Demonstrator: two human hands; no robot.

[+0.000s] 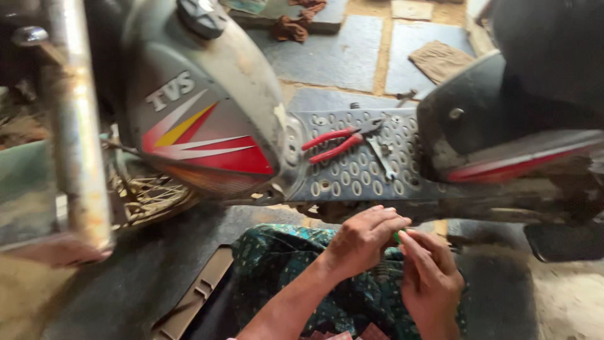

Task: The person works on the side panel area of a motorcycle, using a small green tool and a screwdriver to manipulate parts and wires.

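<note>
My left hand [365, 236] and my right hand [430, 277] meet over my lap, just below the grey footboard [327, 182] of a small motorbike. Both sets of fingertips pinch a small green thing [397, 237], most of it hidden between them. My lap is covered by dark green patterned cloth [277, 252]. On the perforated footboard, above my hands, lie red-handled pliers [336, 143] and a metal spanner [382, 157].
The bike's grey fuel tank [207, 107] with red and yellow stripes is at upper left, a rusty metal post [75, 132] beside it. The black seat [535, 101] is at right. Stone slabs with rags [296, 22] lie beyond. A brown plastic panel [195, 296] lies by my knee.
</note>
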